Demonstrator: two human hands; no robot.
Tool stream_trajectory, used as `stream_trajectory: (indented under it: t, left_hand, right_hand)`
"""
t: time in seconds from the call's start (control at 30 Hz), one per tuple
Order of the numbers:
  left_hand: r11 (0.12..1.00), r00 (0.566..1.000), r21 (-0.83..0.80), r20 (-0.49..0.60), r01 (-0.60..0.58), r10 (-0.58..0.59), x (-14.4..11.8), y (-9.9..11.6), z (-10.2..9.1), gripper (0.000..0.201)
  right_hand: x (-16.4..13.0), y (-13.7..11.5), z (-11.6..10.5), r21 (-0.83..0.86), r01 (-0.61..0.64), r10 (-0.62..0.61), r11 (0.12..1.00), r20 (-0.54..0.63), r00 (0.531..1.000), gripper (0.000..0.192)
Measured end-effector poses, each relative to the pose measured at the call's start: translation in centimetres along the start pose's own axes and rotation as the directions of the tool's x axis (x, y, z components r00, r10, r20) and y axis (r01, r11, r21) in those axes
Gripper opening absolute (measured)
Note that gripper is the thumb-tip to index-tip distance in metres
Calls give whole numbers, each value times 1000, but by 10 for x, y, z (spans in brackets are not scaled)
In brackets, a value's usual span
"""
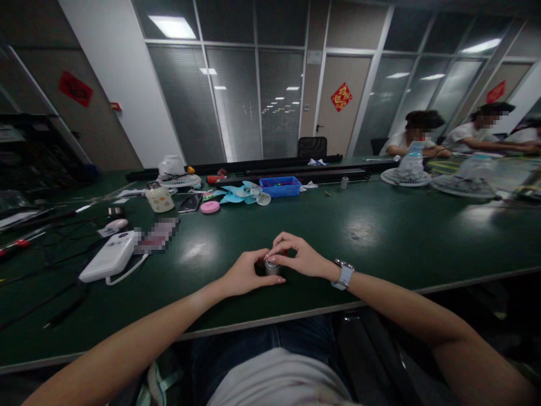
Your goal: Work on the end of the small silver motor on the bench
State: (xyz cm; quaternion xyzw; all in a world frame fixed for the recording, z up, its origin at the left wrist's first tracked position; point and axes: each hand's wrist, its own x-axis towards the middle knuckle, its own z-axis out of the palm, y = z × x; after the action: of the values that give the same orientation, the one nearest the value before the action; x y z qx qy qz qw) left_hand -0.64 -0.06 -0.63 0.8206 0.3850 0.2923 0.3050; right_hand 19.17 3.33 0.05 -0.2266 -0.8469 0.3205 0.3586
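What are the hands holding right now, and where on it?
Both hands grip a small metal cylinder on the table: left hand around its side, right hand fingertips pinching its top.

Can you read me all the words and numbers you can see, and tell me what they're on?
None can be read.
Red diamond sign on the door: its gold character is too blurred.
Red signs on the left wall and far right: too blurred.
White device on the green table: its mark is too small.
Small metal part between left hand and right hand: no text shows.
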Motion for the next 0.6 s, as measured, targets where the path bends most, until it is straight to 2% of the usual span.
stream_trajectory:
  t: [0.17,0.6]
  left_hand:
    - [1000,1000,13,-2,-5,5,0,-2,0,44]
    - [1000,1000,-3,8,-10,10,1,-3,0,39]
  right_hand:
    - [0,1,1,31,-26,25,999,13,1000,23]
    - [5,6,8,96,-68,72,993,-45,996,33]
